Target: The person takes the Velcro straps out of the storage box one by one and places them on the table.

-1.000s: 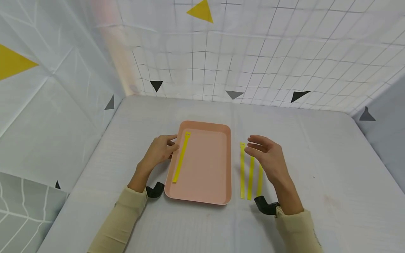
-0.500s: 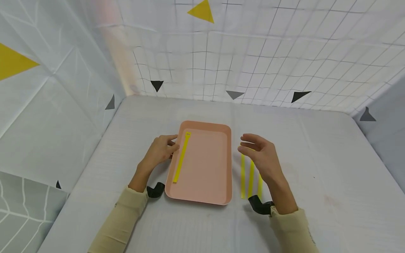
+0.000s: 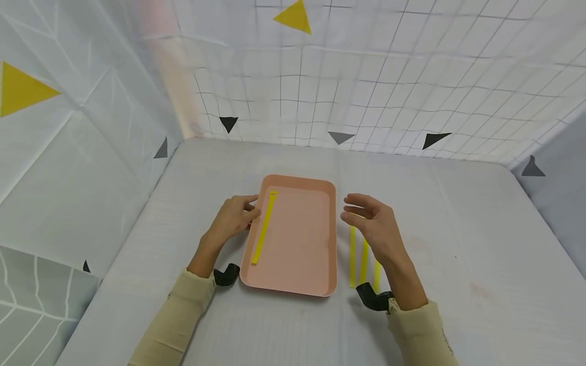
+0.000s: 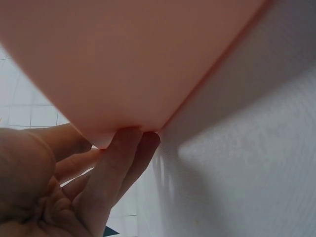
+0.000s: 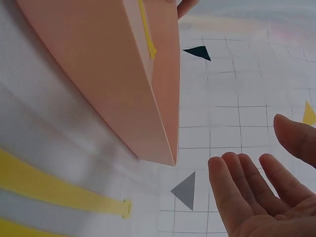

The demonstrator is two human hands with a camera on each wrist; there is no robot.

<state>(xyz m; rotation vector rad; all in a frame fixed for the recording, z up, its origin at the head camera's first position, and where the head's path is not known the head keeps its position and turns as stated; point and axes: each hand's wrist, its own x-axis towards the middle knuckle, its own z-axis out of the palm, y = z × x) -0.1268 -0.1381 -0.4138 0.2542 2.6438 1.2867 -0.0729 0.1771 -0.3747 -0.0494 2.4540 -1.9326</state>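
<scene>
A tray [image 3: 299, 239] is touched by parted fingers of the left hand [image 3: 232, 217] — yellow strips [image 3: 352, 256] are seen below wide fingers of the right hand [image 3: 381, 226].

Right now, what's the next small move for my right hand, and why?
I'd probably lower your right hand to the leftmost loose yellow strip: that hand is empty, hovering over three loose strips, while your left hand holds the edge of the pink tray and one strip already lies inside.
</scene>
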